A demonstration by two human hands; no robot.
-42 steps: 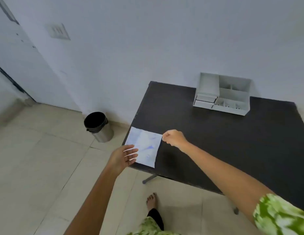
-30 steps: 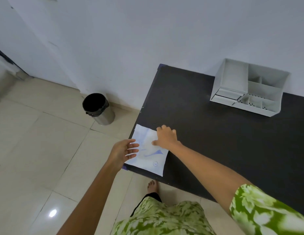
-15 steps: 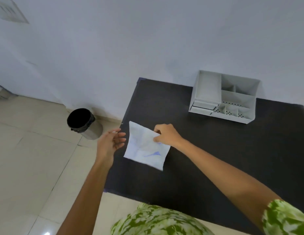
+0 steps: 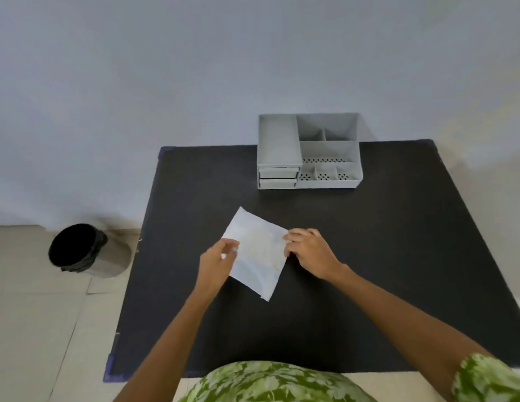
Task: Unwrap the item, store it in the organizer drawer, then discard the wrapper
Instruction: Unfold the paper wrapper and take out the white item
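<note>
White, flat packet (image 4: 256, 258) held just above the black desk (image 4: 398, 256), tilted cornerwise, still sealed by the look of it. Left hand (image 4: 216, 264) pinching the packet's left edge between thumb and fingertips; right hand (image 4: 311, 252) closed on the right edge, fingers curled over the top. Both grips shut on the packet, nothing else held. Contents not visible through the wrapper.

Further back in the same head view: grey organizer (image 4: 309, 152) against the wall, open compartments on top and right, two small drawers (image 4: 278, 178) stacked at its lower left, both apparently pushed in. Bin (image 4: 78, 250) with a dark liner on the floor, left of the desk and well apart from the hands.

Judged step: start of unwrapping, packet gripped at opposite edges and ready for tearing or peeling. Next move likely calls for pulling the edges apart at a seam, keeping hold of the item as it comes free. Then one hand needed to slide a drawer open before storing. Wrapper last, over to the bin.
</note>
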